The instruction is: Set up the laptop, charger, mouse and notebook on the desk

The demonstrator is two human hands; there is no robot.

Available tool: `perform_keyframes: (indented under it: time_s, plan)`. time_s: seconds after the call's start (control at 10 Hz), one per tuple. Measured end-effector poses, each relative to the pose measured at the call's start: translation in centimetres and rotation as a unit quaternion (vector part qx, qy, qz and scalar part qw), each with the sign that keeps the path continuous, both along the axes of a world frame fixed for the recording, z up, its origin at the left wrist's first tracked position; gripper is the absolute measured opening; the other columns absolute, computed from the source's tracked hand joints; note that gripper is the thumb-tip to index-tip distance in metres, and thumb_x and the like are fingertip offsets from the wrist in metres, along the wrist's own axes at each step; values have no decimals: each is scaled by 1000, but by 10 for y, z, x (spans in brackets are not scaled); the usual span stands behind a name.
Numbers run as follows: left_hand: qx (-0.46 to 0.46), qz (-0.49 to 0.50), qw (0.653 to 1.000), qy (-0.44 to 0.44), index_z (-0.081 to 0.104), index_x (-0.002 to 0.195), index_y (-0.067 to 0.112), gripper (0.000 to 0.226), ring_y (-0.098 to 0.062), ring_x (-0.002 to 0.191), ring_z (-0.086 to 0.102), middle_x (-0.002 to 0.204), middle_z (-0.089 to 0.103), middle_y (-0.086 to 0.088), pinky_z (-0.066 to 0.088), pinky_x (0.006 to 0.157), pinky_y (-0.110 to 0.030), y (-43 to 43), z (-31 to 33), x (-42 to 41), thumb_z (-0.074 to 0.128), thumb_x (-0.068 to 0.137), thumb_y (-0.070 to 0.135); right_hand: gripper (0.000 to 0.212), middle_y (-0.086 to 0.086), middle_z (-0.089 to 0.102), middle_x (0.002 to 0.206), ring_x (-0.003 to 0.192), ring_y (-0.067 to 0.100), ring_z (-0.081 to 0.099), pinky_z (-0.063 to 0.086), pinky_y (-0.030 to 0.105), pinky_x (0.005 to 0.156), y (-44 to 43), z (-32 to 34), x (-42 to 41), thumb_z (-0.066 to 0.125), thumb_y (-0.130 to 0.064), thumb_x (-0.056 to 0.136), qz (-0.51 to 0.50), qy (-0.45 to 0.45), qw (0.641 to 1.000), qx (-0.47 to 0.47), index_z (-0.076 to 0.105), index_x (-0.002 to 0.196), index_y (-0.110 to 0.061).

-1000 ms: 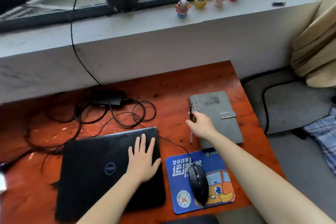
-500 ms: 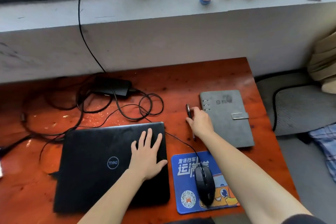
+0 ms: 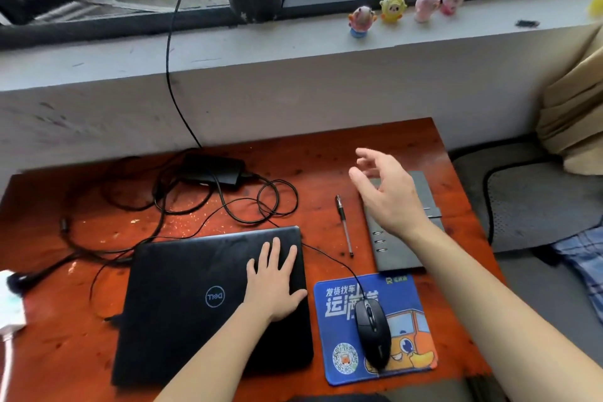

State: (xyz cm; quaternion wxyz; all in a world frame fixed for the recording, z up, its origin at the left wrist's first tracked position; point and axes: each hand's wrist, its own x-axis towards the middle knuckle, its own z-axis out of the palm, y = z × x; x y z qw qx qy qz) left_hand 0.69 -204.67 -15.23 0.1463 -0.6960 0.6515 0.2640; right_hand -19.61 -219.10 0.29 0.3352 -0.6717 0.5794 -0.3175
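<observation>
A closed black laptop point(image 3: 195, 300) lies on the red wooden desk point(image 3: 326, 153). My left hand point(image 3: 275, 281) rests flat on its lid, fingers spread. The black charger brick point(image 3: 213, 170) sits behind it among tangled cables. A black mouse point(image 3: 373, 333) sits on a blue mouse pad point(image 3: 346, 359) to the right. Behind the pad lies the closed grey notebook point(image 3: 394, 251), with a pen point(image 3: 344, 225) on the desk to its left. My right hand point(image 3: 386, 189) hovers open above the notebook, holding nothing.
A grey windowsill point(image 3: 293, 42) carries several small toy figures point(image 3: 391, 8). A black cable point(image 3: 169, 68) runs from the window down to the desk. A grey seat cushion point(image 3: 535, 202) lies to the right. A white object point(image 3: 9, 307) sits at the desk's left edge.
My right hand let go of the pen, which now lies left of the notebook, and rose open above the notebook. My left hand stayed on the laptop lid.
</observation>
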Motion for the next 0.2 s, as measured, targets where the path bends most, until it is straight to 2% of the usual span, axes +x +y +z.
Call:
perform_keyframes:
  time_s: [0.1, 0.2]
  plan:
    - [1, 15, 1000, 6, -11, 157, 34, 97, -29, 151, -22, 164, -23, -8, 0, 121, -56, 0, 0, -1, 46, 87, 69, 29, -7, 69, 114, 97, 9, 68, 56, 24, 76, 9, 97, -8, 61, -38, 98, 38, -214, 964, -150, 64, 127, -30]
    - [7, 7, 1000, 2, -11, 157, 34, 97, -29, 151, -22, 164, -23, -8, -1, 121, -55, 0, 0, 0, 47, 87, 69, 30, 12, 67, 117, 98, 31, 67, 56, 35, 69, -16, 168, -13, 53, -26, 104, 218, -414, 858, -210, 60, 129, -11]
